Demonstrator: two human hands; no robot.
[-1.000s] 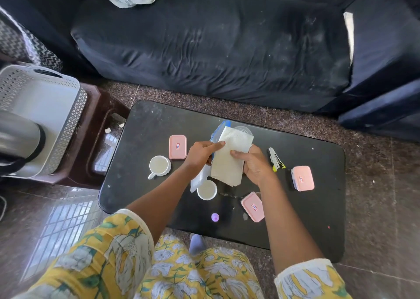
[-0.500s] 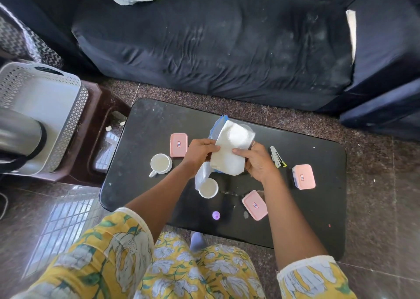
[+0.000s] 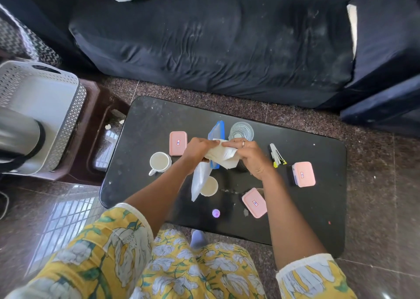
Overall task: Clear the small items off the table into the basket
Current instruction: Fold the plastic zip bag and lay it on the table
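Both the left hand (image 3: 197,149) and right hand (image 3: 249,157) have fingers pinched shut on crumpled white paper (image 3: 223,156) mid-frame above the table (image 3: 145,121), so a loose strip could snag the cup (image 3: 208,186) on the way to the basket (image 3: 75,107) at far left

Table (image 3: 318,207): glossy black. Three lidded boxes (image 3: 303,174): pink. Sofa (image 3: 216,37): dark navy. Basket (image 3: 68,116), upper left: white, perforated. Sleeves (image 3: 127,242): yellow floral.
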